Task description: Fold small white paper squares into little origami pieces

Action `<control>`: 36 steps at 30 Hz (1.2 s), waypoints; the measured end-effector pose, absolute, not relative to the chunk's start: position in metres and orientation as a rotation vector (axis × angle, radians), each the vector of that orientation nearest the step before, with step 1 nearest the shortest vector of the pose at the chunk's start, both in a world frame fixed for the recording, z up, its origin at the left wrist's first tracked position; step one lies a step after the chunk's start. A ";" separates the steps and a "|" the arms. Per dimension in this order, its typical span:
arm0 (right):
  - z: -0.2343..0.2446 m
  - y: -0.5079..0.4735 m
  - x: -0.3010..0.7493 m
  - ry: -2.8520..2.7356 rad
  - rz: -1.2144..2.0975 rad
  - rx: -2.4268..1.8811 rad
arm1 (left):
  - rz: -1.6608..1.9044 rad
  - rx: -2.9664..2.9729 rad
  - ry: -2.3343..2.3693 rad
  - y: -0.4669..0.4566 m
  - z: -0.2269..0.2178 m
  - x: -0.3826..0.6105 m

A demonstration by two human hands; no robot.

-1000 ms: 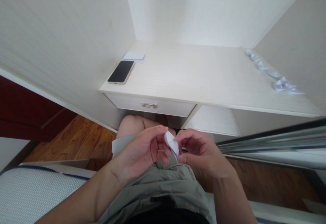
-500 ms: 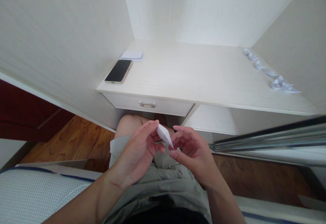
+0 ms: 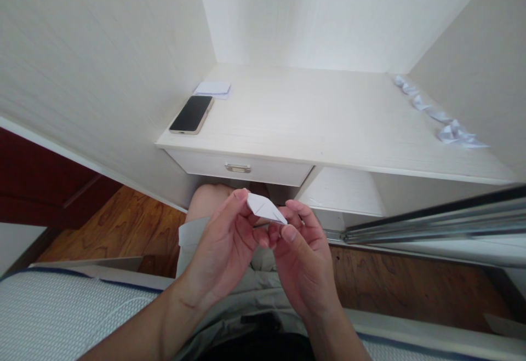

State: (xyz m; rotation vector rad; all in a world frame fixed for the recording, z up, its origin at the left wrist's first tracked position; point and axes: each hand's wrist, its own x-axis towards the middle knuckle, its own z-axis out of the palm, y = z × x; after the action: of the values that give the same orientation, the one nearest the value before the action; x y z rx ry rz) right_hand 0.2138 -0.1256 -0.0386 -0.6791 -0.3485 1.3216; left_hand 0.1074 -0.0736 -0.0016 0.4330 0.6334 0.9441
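Observation:
Between my hands, above my lap, is a small piece of folded white paper [image 3: 265, 207], long and pointed toward the right, with crease lines on its upper face. My left hand [image 3: 228, 240] pinches its left end between thumb and fingers. At the narrow right tip, my right hand [image 3: 304, 251] has its thumb and fingers closed on the paper. The underside of the paper is hidden from me.
On the white desk [image 3: 304, 114] lie a phone [image 3: 192, 114] and some white paper sheets [image 3: 212, 89] at the left. Several folded paper pieces [image 3: 456, 133] line the right wall. A drawer [image 3: 263, 172] sits under the desktop, and a mattress [image 3: 61, 311] is at lower left.
The folded paper has turned flatter, its creased face now showing upward. My right hand has moved in and closed on the pointed tip; my left hand keeps its hold.

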 end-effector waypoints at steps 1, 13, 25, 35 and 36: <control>-0.037 -0.126 0.213 -0.346 1.322 -0.674 | 0.945 0.446 0.633 -0.074 -0.002 0.107; -0.023 -0.124 0.208 -0.385 1.257 -0.770 | 1.012 0.441 0.655 -0.077 -0.002 0.107; -0.031 -0.122 0.241 -0.742 1.325 -0.771 | 0.943 0.420 0.664 -0.073 0.000 0.102; -0.022 -0.121 0.271 -1.028 1.394 -0.828 | 0.873 0.441 0.649 -0.072 0.000 0.098; -0.021 -0.120 0.272 -1.051 1.389 -0.848 | 0.866 0.451 0.651 -0.073 0.001 0.097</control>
State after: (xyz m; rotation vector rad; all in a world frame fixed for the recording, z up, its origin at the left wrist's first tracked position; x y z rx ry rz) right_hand 0.2724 -0.1200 -0.0214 -0.8482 -1.0511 1.3886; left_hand 0.0972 -0.0725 0.0005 0.4511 0.6515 0.8658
